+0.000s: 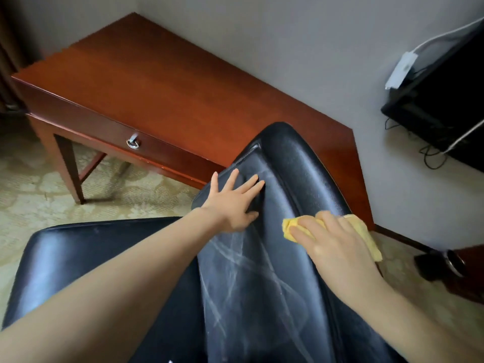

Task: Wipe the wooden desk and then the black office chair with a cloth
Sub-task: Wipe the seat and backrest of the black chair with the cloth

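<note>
The black office chair (288, 163) fills the foreground, its backrest rising in the middle and its seat at the lower left. Pale wipe streaks cross the backrest. My left hand (235, 203) lies flat with spread fingers against the backrest's left side. My right hand (332, 242) presses a folded yellow cloth (366, 231) onto the backrest's right edge, fingers straight over it. The reddish wooden desk (146, 82) stands behind the chair against the wall.
The desk has a drawer with a metal ring pull (133, 143). A black TV (445, 106) with a white cable box and wires hangs at the right. A dark round object (442, 263) sits on the patterned carpet (39, 195) at the right.
</note>
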`<state>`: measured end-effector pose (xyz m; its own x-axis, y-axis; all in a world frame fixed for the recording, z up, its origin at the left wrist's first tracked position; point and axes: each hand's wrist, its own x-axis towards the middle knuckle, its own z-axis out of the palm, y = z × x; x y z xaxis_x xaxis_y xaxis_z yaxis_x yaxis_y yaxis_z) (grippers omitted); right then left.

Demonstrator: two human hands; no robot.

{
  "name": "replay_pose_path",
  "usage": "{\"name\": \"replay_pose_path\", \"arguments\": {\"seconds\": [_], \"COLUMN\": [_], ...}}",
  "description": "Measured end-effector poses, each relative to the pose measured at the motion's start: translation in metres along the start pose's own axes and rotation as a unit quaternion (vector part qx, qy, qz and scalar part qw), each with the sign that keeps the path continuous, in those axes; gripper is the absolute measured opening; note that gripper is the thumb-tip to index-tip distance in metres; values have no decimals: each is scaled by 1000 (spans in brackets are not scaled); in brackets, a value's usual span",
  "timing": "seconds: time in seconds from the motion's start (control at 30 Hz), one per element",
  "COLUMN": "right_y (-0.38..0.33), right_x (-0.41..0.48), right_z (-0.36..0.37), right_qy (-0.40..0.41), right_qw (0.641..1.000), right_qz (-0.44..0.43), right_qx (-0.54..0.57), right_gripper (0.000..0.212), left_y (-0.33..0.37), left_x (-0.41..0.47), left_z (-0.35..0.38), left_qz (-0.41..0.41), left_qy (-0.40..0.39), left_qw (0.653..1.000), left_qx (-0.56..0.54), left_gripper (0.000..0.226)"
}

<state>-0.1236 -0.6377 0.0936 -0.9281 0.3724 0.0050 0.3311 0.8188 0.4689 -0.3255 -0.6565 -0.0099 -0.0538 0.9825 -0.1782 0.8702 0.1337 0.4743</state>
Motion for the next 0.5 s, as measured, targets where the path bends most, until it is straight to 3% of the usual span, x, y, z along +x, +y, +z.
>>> {"name": "replay_pose_path", "arguments": {"seconds": [0.1, 0.23, 0.37, 0.5], "right_y": [-15, -14, 13, 23], "right_x": [-41, -62, -27, 44], "right_z": [-4, -8, -4, 9], "right_qy": [-8, -41, -59, -88], "right_qw": [999, 984, 968, 966], "right_qz": [-51, -171, -240, -243], "right_qx": [13, 27, 30, 1], "right_gripper": [32, 29, 32, 27], "left_y": [-2, -4, -13, -28], "left_x": [-9, -21, -38, -61], "left_z": [3, 2, 1, 5], "left_qz": [-4, -12, -21, -52], "left_qy": [-10, -7, 15, 37], "left_qw": [1000, 1000, 1000, 998], "left_qx": [1, -11, -9, -12], "left_gripper": [68, 66, 64, 63]}}
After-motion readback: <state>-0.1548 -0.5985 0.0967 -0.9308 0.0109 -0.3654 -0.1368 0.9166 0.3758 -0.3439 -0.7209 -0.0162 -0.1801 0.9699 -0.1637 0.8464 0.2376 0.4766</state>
